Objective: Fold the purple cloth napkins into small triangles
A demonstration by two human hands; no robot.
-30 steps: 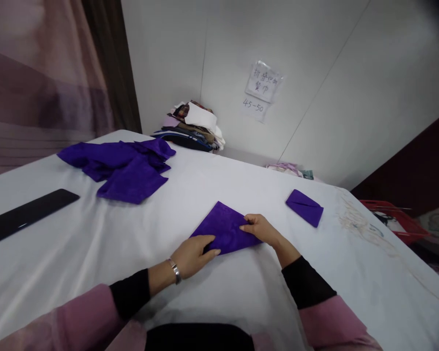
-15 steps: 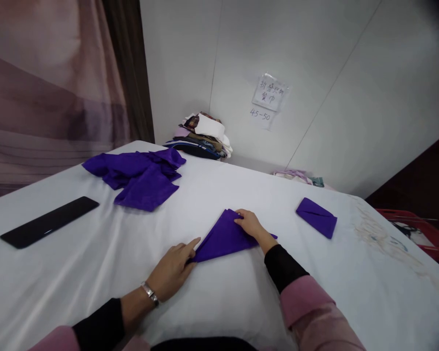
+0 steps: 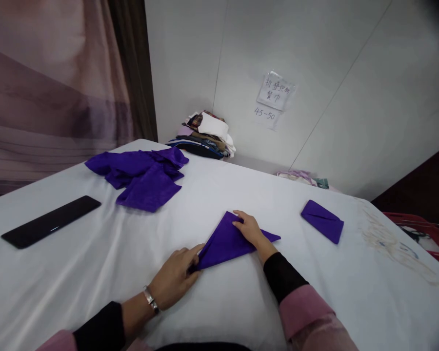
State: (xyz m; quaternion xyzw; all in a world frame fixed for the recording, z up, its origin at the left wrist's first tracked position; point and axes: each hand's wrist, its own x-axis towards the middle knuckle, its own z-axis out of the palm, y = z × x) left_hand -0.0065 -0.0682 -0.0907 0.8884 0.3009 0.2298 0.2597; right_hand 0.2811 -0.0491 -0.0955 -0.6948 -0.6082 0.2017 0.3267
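Note:
A purple cloth napkin [image 3: 225, 241], folded into a roughly triangular shape, lies on the white-covered table in front of me. My left hand [image 3: 177, 273] pinches its left corner between thumb and fingers; part of that corner is hidden under the fingers. Across the upper right of the same napkin rests my right hand [image 3: 249, 228], its thumb apart from bent fingers that press on the cloth near the top edge. A pointed end of the napkin sticks out to the right, past my right wrist. Farther right lies another purple napkin [image 3: 322, 222], folded into a flat packet.
Loose purple cloths [image 3: 146, 178] lie heaped at the back left. A long black flat board [image 3: 51, 222] rests at the left. Folded clothes [image 3: 205, 136] are stacked by the wall, beneath a handwritten sign [image 3: 274, 92]. A red basket [image 3: 437, 239] stands beyond the table's right edge.
My left fingers have closed in on the napkin's left corner; the index finger was stretched out before. My right hand stays on the cloth. The whole view has shifted slightly.

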